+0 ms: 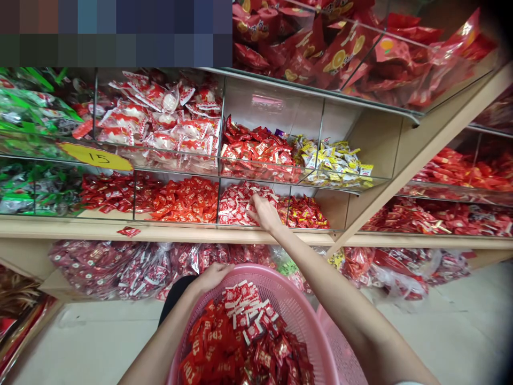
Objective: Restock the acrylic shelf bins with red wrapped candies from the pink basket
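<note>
My left hand (214,276) grips the far left rim of a pink plastic basket (316,326). Inside lie orange-red packets (210,347), white-and-red wrapped candies (248,305) and dark red wrapped candies (276,353), in separate heaps. My right hand (264,212) reaches into a lower shelf bin of red-and-white wrapped candies (236,206). Its fingers curl down at the heap; what they hold, if anything, is hidden. Beside that bin are orange-red packets (190,198) on the left and red-and-yellow candies (306,211) on the right.
Upper bins hold white-and-red packs (160,120), red candies (260,149) and yellow-and-white candies (340,160) behind clear fronts. A yellow tag (96,156) reads 15. One red packet (129,231) lies on the wooden ledge (88,230). Bagged candies (148,267) sit below; a slanted wooden divider (404,176) stands right.
</note>
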`<state>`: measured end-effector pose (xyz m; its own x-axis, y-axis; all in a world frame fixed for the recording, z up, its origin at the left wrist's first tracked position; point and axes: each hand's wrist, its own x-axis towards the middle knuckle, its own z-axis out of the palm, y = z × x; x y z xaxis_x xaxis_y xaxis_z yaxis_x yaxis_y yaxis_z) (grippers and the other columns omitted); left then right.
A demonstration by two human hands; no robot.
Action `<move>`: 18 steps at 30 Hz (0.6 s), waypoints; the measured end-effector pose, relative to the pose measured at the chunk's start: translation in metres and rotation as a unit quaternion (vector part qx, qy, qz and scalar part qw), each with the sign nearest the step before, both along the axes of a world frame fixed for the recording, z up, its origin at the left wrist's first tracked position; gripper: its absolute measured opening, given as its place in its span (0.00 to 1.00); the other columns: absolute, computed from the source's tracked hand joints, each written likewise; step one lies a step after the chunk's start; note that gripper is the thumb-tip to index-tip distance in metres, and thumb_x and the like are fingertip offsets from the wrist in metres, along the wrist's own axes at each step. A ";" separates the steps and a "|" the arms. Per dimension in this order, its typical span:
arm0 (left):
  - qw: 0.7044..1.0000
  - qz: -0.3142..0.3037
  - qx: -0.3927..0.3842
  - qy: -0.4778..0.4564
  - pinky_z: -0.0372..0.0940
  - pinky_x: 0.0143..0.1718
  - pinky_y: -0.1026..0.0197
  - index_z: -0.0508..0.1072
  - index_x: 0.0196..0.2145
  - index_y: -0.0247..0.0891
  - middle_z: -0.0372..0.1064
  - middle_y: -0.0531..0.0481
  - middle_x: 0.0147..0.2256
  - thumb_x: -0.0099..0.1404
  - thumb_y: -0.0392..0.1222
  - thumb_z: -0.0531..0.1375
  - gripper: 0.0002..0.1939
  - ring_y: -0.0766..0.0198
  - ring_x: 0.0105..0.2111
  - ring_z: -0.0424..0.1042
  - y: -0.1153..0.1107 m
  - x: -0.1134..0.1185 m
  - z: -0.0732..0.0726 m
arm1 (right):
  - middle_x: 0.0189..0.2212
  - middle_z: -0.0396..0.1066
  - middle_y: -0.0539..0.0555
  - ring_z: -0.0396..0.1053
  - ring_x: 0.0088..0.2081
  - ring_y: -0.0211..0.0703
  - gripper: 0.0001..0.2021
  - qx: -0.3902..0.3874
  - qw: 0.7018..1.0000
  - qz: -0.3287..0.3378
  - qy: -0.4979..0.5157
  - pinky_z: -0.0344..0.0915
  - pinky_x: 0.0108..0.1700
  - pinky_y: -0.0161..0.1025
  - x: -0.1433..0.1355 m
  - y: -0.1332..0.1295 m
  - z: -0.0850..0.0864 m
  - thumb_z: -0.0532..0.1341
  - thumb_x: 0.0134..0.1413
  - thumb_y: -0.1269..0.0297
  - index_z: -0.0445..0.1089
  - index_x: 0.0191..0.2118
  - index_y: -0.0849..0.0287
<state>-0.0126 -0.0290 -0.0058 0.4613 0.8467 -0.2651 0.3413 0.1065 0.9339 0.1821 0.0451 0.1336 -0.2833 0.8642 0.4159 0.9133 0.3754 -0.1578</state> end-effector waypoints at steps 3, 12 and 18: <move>1.000 -0.004 -0.003 -0.002 0.51 0.24 0.66 0.68 0.21 0.33 0.59 0.56 0.17 0.50 0.66 0.50 0.29 0.70 0.20 0.54 0.000 0.000 0.000 | 0.36 0.63 0.55 0.61 0.37 0.43 0.09 0.046 0.997 0.028 0.054 0.57 0.35 0.37 0.000 -0.022 0.012 0.53 0.52 0.67 0.54 0.41 0.58; 1.000 -0.020 0.002 -0.018 0.54 0.26 0.65 0.70 0.25 0.32 0.66 0.53 0.21 0.53 0.63 0.50 0.28 0.68 0.22 0.59 0.000 0.000 -0.001 | 0.30 0.63 0.50 0.60 0.27 0.36 0.06 -0.167 0.974 0.153 0.011 0.58 0.27 0.35 0.000 -0.137 -0.066 0.51 0.54 0.67 0.54 0.38 0.58; 1.000 -0.003 0.018 0.002 0.52 0.24 0.66 0.69 0.24 0.34 0.62 0.56 0.19 0.51 0.65 0.51 0.28 0.68 0.22 0.57 -0.002 0.000 0.002 | 0.33 0.65 0.53 0.63 0.28 0.40 0.11 -0.231 0.951 0.169 -0.116 0.60 0.25 0.37 0.008 -0.170 -0.142 0.54 0.49 0.71 0.56 0.41 0.57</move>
<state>-0.0124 -0.0310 -0.0041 0.4648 0.8535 -0.2358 0.3455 0.0705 0.9358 0.1898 -0.1247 -0.0085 -0.6151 0.7828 -0.0940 0.7833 0.5931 -0.1861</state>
